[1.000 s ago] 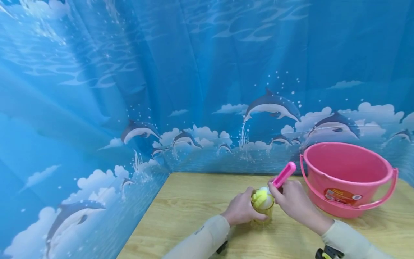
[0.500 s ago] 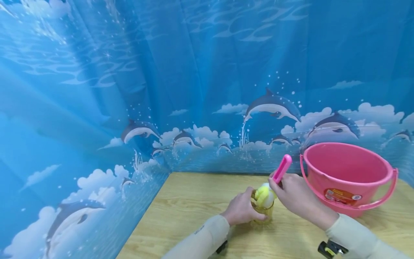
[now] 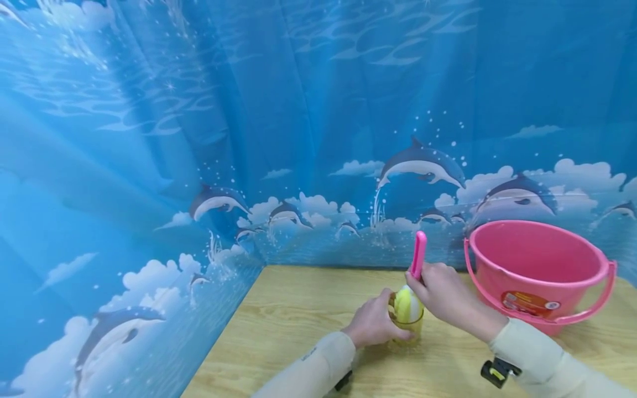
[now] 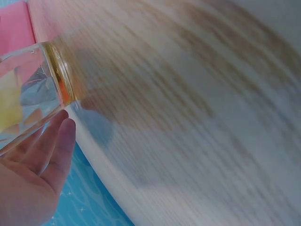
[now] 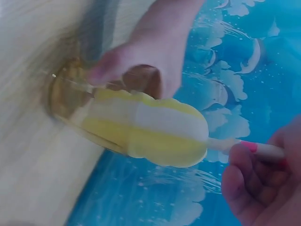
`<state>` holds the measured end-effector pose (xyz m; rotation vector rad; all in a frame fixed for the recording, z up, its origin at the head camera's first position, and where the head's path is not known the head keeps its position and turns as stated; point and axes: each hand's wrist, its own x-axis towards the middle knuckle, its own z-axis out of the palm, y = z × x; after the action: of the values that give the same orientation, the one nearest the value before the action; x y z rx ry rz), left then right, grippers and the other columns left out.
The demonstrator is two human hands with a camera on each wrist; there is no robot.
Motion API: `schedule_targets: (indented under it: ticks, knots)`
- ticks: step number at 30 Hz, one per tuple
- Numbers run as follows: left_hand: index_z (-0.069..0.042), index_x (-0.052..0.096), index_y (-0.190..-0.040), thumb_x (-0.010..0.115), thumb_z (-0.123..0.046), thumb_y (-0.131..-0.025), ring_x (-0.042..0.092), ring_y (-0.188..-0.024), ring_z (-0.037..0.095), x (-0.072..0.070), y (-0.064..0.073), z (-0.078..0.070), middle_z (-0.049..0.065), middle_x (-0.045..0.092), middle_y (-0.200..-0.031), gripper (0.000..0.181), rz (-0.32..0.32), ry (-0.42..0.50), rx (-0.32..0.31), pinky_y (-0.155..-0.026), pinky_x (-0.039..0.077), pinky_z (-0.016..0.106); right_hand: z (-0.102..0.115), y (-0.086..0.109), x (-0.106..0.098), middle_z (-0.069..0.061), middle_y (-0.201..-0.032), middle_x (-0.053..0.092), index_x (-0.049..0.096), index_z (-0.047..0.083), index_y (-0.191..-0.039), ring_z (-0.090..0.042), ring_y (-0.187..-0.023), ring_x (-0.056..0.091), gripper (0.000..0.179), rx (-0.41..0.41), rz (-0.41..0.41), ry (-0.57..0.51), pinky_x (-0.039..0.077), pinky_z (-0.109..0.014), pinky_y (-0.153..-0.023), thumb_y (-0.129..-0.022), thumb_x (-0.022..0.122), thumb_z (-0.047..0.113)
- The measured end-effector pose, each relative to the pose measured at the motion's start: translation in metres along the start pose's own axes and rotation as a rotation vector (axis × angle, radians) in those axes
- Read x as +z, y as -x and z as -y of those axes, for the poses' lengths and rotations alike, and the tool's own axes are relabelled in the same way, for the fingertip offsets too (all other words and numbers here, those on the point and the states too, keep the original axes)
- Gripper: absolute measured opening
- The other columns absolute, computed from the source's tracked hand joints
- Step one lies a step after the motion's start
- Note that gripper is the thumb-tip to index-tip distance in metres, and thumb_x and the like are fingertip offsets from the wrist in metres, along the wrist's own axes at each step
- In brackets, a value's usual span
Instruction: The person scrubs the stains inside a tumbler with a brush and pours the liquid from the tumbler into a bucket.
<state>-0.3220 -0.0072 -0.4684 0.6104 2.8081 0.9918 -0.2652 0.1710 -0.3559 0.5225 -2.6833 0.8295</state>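
My left hand [image 3: 370, 323] grips a transparent amber glass [image 3: 414, 333] that stands on the wooden table, its fingers and thumb round the side. Inside the glass is the yellow and white sponge head [image 3: 408, 307] of a cup brush, its upper part rising past the rim. The brush's pink handle [image 3: 419, 253] points nearly straight up, and my right hand [image 3: 443, 293] holds it just above the sponge. In the right wrist view the ribbed sponge [image 5: 167, 134] shows half inside the glass. The left wrist view catches the glass's thick base [image 4: 61, 75] close to the table.
A large pink bucket [image 3: 537, 276] with its handle hanging down in front stands on the wooden table [image 3: 283, 309], right of my right hand. A blue dolphin-print curtain [image 3: 308, 138] borders the table at the back and left.
The brush handle has swung from leaning right to nearly upright, the right hand shifting slightly with it. The sponge rose a little, then tilted over in the glass. The left hand keeps its hold.
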Motion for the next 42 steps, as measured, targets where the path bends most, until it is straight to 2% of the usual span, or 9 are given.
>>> schedule_targets:
  ticks: [6,12,19,27,32,42]
  knots:
    - [-0.028,0.051,-0.125,0.092,-0.055,-0.062,0.059,-0.083,0.001,-0.001,0.001,-0.002,-0.016,0.062,-0.096,0.079,0.008,0.012,-0.008,-0.076,0.052,0.025,0.007,-0.005,-0.011,0.003,-0.054,0.04,0.056,0.014,-0.07,-0.01,-0.043,0.038,0.034,-0.002,0.007,0.043,0.029,-0.018,-0.041,-0.103,0.056,0.022]
    - [-0.026,0.05,-0.127,0.092,-0.054,-0.062,0.061,-0.084,0.002,-0.002,0.002,-0.003,-0.014,0.064,-0.098,0.082,0.013,0.025,-0.023,-0.076,0.052,0.025,0.008,-0.007,-0.006,0.002,-0.056,0.043,0.059,0.014,-0.075,-0.011,-0.045,0.04,0.03,0.037,0.062,0.026,0.032,-0.021,-0.042,-0.103,0.054,0.024]
    - [-0.025,0.05,-0.129,0.092,-0.054,-0.063,0.06,-0.081,0.002,-0.001,0.0,0.0,-0.014,0.064,-0.097,0.083,0.01,0.024,-0.022,-0.073,0.052,0.026,0.005,-0.015,0.002,0.002,-0.058,0.045,0.057,0.013,-0.076,-0.009,-0.047,0.042,0.027,0.025,0.128,-0.023,0.035,-0.02,-0.043,-0.102,0.054,0.02]
    - [-0.027,0.051,-0.12,0.093,-0.051,-0.064,0.059,-0.079,0.0,0.0,0.0,0.0,-0.014,0.063,-0.095,0.074,0.022,0.049,0.006,-0.072,0.051,0.023,0.006,-0.026,-0.015,0.002,-0.056,0.045,0.061,0.008,-0.076,-0.012,-0.046,0.043,0.03,0.06,0.147,-0.084,0.032,-0.018,-0.043,-0.103,0.054,0.019]
    - [-0.027,0.051,-0.119,0.093,-0.051,-0.063,0.06,-0.08,0.0,0.001,0.0,-0.001,-0.015,0.064,-0.095,0.074,0.017,0.048,0.006,-0.072,0.052,0.023,0.007,-0.033,-0.019,0.002,-0.055,0.045,0.059,0.008,-0.072,-0.012,-0.046,0.042,0.034,0.086,0.163,-0.122,0.032,-0.018,-0.042,-0.103,0.053,0.019]
    - [-0.026,0.052,-0.121,0.093,-0.05,-0.062,0.058,-0.076,0.001,0.0,0.0,-0.001,-0.015,0.062,-0.091,0.076,0.011,0.031,0.018,-0.068,0.05,0.024,0.001,-0.034,-0.007,-0.001,-0.056,0.053,0.065,0.005,-0.078,-0.01,-0.046,0.043,0.033,0.171,0.195,-0.202,0.032,-0.018,-0.042,-0.104,0.05,0.019]
